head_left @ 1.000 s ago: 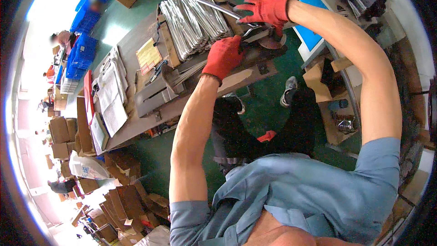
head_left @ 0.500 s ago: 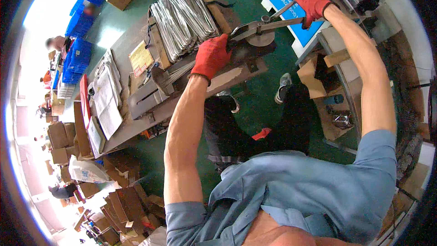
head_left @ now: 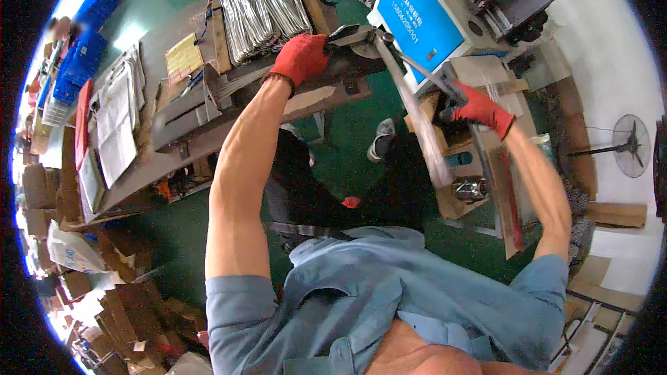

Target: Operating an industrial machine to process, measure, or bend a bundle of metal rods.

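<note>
Fingers of the right hand [head_left: 478, 106] grip the lever [head_left: 426, 73], beyond the table's [head_left: 154, 61] right end; whether the left hand [head_left: 301, 59] grips anything cannot be told. Pull evenly; keep both hands clear of the pivot [head_left: 387, 38].

Rods [head_left: 260, 17] in upper centre were bare metal, bright and glossy. Lever [head_left: 425, 74] right of centre looked metal, smooth, duller grey. Red gloves [head_left: 301, 59] looked matt cloth. Table [head_left: 182, 28] at upper left had dark, dull top. Blue panel [head_left: 420, 14] at upper right was smooth. Shirt [head_left: 361, 267] at bottom was creased matt cloth; boxes [head_left: 125, 319] at lower left, matt cardboard.
</note>
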A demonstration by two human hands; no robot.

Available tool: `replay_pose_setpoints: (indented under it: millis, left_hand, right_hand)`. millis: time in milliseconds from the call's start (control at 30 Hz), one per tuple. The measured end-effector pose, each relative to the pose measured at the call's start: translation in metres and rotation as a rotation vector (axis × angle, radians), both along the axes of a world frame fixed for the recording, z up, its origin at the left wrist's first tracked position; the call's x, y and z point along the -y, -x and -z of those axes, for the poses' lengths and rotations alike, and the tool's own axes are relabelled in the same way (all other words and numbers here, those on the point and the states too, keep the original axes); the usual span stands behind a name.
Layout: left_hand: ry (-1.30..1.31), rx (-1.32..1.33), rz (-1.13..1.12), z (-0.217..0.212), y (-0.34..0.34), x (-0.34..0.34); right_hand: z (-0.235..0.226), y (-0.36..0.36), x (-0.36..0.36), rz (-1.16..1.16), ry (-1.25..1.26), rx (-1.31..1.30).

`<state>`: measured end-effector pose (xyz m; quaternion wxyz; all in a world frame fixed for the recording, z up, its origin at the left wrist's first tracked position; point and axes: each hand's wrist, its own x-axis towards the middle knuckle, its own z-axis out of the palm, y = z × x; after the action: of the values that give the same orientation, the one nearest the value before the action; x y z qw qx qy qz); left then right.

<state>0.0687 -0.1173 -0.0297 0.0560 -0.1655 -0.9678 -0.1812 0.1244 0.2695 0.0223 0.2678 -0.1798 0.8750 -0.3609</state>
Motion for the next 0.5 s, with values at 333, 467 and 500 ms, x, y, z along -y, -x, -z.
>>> replay_pose_setpoints:
  millis: [333, 467, 500]
  left_hand:
    - [-0.052, -0.125, 0.119, 0.023, 0.009, 0.013]
    - [-0.091, 0.008, 0.163, 0.005, 0.003, 0.014]
    - [-0.079, 0.014, 0.154, 0.001, -0.001, 0.019]
  right_hand:
    - [0.07, -0.092, 0.13, 0.559, 1.277, 1.326]
    - [0.075, -0.098, 0.207, 0.359, 1.394, 1.372]
    - [0.078, -0.098, 0.226, 0.443, 1.358, 1.267]
